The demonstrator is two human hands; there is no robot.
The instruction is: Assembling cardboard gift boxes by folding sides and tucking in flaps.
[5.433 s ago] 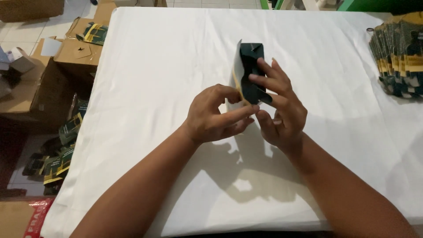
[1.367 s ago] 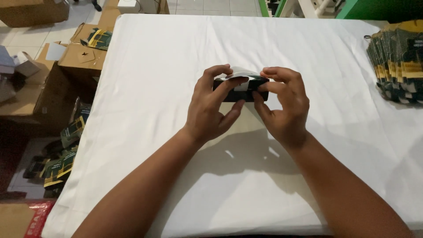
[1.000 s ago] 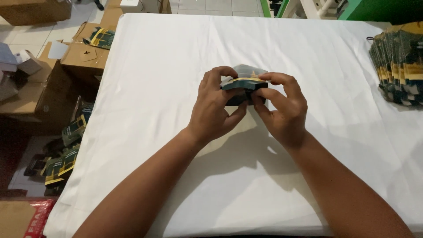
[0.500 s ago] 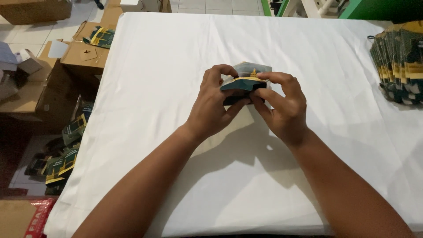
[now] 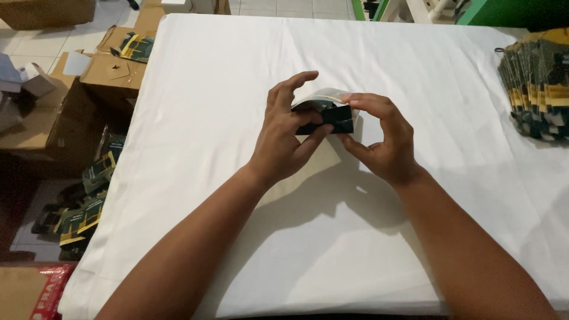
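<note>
A small dark carton [image 5: 333, 115] with a pale curved flap on top is held a little above the white table [image 5: 195, 89], near its middle. My left hand [image 5: 287, 133] grips its left side, thumb underneath and fingers arched over the flap. On the right side my right hand [image 5: 382, 139] pinches it, fingertips on the top edge. Much of the carton is hidden by my fingers.
A stack of flat dark green and yellow packages [image 5: 539, 83] lies at the table's right edge. On the floor to the left stand brown cardboard boxes [image 5: 115, 68], and more dark packages [image 5: 83, 204] lie beside the table's left edge.
The carton, upright 5.4 s ago, now lies sideways between both hands. In the last half second my left fingers lifted and the pale flap bowed over the top.
</note>
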